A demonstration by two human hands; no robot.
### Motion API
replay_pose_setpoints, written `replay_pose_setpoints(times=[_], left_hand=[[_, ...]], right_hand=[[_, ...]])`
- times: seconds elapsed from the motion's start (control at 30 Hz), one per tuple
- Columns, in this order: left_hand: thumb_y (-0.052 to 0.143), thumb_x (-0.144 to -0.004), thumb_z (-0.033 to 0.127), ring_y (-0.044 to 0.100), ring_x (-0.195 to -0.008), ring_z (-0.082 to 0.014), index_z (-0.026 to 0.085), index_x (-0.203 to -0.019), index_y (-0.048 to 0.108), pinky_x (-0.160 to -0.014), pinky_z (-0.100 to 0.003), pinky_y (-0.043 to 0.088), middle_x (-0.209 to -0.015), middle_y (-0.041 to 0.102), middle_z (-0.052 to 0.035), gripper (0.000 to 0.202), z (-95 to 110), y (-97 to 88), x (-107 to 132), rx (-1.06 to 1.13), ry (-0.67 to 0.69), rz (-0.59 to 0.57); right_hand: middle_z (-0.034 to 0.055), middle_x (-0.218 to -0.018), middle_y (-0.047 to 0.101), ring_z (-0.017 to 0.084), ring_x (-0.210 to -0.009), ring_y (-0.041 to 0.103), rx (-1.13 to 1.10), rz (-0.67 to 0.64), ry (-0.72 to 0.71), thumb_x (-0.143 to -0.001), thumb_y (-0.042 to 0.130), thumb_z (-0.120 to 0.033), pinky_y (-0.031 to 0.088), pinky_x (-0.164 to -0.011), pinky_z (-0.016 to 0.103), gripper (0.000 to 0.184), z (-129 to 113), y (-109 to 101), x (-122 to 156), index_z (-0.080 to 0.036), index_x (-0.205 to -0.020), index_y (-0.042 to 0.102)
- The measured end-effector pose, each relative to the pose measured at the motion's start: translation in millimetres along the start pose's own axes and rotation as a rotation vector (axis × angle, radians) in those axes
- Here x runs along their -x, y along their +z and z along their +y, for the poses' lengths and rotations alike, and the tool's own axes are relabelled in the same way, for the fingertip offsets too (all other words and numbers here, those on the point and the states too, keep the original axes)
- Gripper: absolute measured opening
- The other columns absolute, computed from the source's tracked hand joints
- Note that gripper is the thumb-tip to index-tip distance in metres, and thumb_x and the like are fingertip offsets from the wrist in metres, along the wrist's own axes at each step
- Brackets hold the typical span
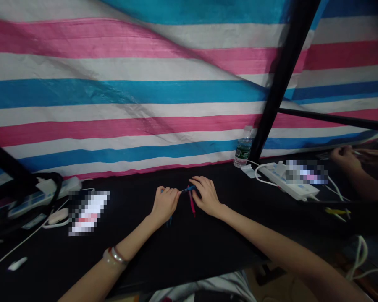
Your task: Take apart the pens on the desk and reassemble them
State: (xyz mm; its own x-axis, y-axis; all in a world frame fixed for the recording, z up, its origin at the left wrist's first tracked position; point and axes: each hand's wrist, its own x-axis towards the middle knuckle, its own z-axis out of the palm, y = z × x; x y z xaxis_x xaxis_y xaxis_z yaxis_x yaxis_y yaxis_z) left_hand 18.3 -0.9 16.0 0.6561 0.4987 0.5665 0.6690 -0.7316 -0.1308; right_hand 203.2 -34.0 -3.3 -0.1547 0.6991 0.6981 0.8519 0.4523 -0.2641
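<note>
Pink, white and blue striped tarpaulin (176,84) forms the backdrop, crossed at 1 o'clock by a black metal pole (285,71). Below it lies a black-covered work table (189,260). Positions below are referenced from the hands. A white power strip (290,180) lies at 3 o'clock, with a plastic water bottle (243,147) upright at 2 o'clock. A second power strip (59,188) and a white computer mouse (58,216) lie at 9 o'clock. A co-worker's hands (345,158) are at the far 3 o'clock position, beyond a small yellow part (337,211).

The left hand (164,204) and right hand (207,195) are close together, both at a slim blue plastic piece (189,189) held above the table. The left thumb and forefinger appear pinched on its near end. The right fingertips meet its far end, but whether they clamp it cannot be told. A red pen-like piece (192,202) lies at 6 o'clock from the blue piece, against the right hand.

Caution: a loosened pinch could drop the blue piece. A knocked bottle could wet the power strip.
</note>
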Motion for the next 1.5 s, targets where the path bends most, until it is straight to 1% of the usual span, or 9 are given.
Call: replay_pose_setpoints(times=[0.13,0.3,0.6,0.7,0.8,0.93,1.2,1.4,1.5], left_hand=[[0.029,-0.092,0.025,0.049,-0.064,-0.0167,0.017,-0.074,0.054,-0.071,-0.034,0.030,-0.067,0.059,-0.0040,0.031,0.8,0.4,0.3,0.028,-0.004,-0.003],[0.031,-0.091,0.025,0.048,-0.063,-0.0169,0.017,-0.073,0.054,-0.070,-0.033,0.029,-0.065,0.057,-0.0031,0.030,-0.5,2.3,1.7,0.087,-0.054,0.002],[0.031,-0.092,0.026,0.047,-0.061,-0.0165,0.017,-0.068,0.053,-0.067,-0.033,0.028,-0.061,0.056,-0.0027,0.034,-3.0,2.5,1.9,0.074,-0.058,-0.026],[0.029,-0.092,0.027,0.047,-0.060,-0.0160,0.017,-0.068,0.053,-0.067,-0.033,0.028,-0.061,0.056,-0.0025,0.036,-1.4,2.2,1.6,0.084,-0.058,-0.043],[0.027,-0.093,0.027,0.048,-0.061,-0.0158,0.016,-0.069,0.054,-0.068,-0.032,0.028,-0.062,0.057,-0.0030,0.038,-1.0,1.9,1.6,0.064,-0.088,-0.070],[0.026,-0.093,0.027,0.049,-0.061,-0.0156,0.015,-0.070,0.055,-0.070,-0.032,0.028,-0.062,0.057,-0.0034,0.039,-2.6,1.6,1.0,0.047,-0.114,-0.082],[0.026,-0.093,0.029,0.049,-0.057,-0.0147,0.016,-0.064,0.055,-0.070,-0.033,0.027,-0.059,0.058,-0.0025,0.043,-2.9,-1.8,-0.5,0.090,-0.118,-0.148],[0.042,-0.087,0.039,0.050,-0.067,-0.0154,0.017,-0.073,0.051,-0.074,-0.032,0.030,-0.069,0.055,-0.0003,0.027,-3.7,-0.8,0.8,0.178,-0.088,-0.116],[0.043,-0.087,0.031,0.049,-0.070,-0.0148,0.017,-0.081,0.049,-0.069,-0.029,0.033,-0.079,0.054,-0.0012,0.016,-5.4,2.6,1.8,0.235,-0.079,-0.076]], right_hand=[[0.0111,-0.125,0.048,0.024,-0.118,0.036,0.013,-0.094,-0.035,-0.084,0.040,-0.019,0.029,-0.093,0.041,0.037,-1.6,-4.1,-1.7,-0.018,-0.121,0.050],[0.0105,-0.117,0.054,0.023,-0.116,0.040,-0.011,-0.143,-0.066,-0.086,0.038,-0.019,0.028,-0.093,0.041,0.031,0.1,-3.9,-2.6,-0.017,-0.112,0.055],[0.0073,-0.110,0.059,0.021,-0.111,0.044,-0.067,-0.063,-0.096,-0.085,0.040,-0.011,0.030,-0.088,0.037,0.026,5.4,4.4,-0.4,-0.019,-0.101,0.059],[0.0075,-0.107,0.060,0.021,-0.107,0.047,-0.092,-0.055,-0.082,-0.084,0.045,-0.015,0.031,-0.087,0.037,0.018,3.6,1.9,-0.7,-0.019,-0.095,0.059],[0.0090,-0.103,0.061,0.021,-0.099,0.052,-0.102,-0.090,-0.091,-0.085,0.045,-0.020,0.032,-0.085,0.037,0.020,-0.2,0.8,-1.0,-0.017,-0.102,0.056],[0.0092,-0.106,0.061,0.020,-0.098,0.053,-0.073,-0.112,-0.136,-0.088,0.038,-0.012,0.032,-0.084,0.037,0.029,-0.7,4.4,-0.6,-0.017,-0.112,0.052],[0.0080,-0.103,0.063,0.019,-0.095,0.055,-0.133,-0.073,-0.176,-0.086,0.039,-0.008,0.034,-0.083,0.035,0.024,-0.4,6.2,1.3,-0.017,-0.101,0.055],[0.0064,-0.090,0.063,0.018,-0.082,0.057,-0.180,-0.066,-0.120,-0.081,0.041,-0.004,0.037,-0.076,0.032,0.020,1.3,9.6,2.3,-0.017,-0.086,0.054],[0.0051,-0.087,0.063,0.017,-0.077,0.056,-0.195,-0.048,-0.070,-0.081,0.042,-0.005,0.038,-0.072,0.031,0.019,4.0,11.6,2.3,-0.018,-0.086,0.054]])
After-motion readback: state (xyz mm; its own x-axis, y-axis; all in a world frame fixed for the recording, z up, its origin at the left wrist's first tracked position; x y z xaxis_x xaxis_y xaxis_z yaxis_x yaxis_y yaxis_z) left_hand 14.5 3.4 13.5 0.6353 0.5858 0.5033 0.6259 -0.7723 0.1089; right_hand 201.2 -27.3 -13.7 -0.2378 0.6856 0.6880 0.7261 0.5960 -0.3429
